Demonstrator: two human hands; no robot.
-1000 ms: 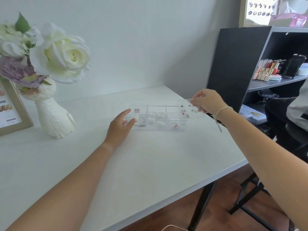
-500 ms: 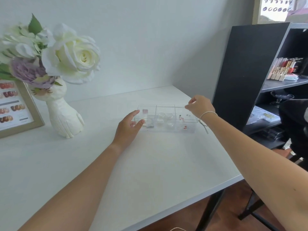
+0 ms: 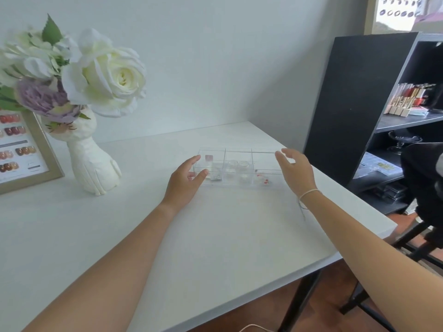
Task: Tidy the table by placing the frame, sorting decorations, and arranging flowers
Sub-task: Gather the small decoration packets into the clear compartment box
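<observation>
The clear organiser box lies flat on the white table, toward its far right part, with its long axis running left to right across the view. It is divided into a grid of compartments: three columns show, and the dividers suggest two rows, though the transparent walls make the exact count hard to fix. Small red and silver decorations sit in the right compartments, round clear pieces in the middle, a pinkish piece far left.

The left hand rests at the box's left end, fingers spread, thumb and forefinger touching the near-left corner. The right hand is at the right end, fingers open and loosely curved, holding nothing; whether it touches the box I cannot tell. A thin cord bracelet circles that wrist.

One white vase stands far left holding white and purple flowers. One picture frame leans beside it, upright at the left edge. One dark shelving unit stands to the right of the table against a pale wall; the floor is wooden.
</observation>
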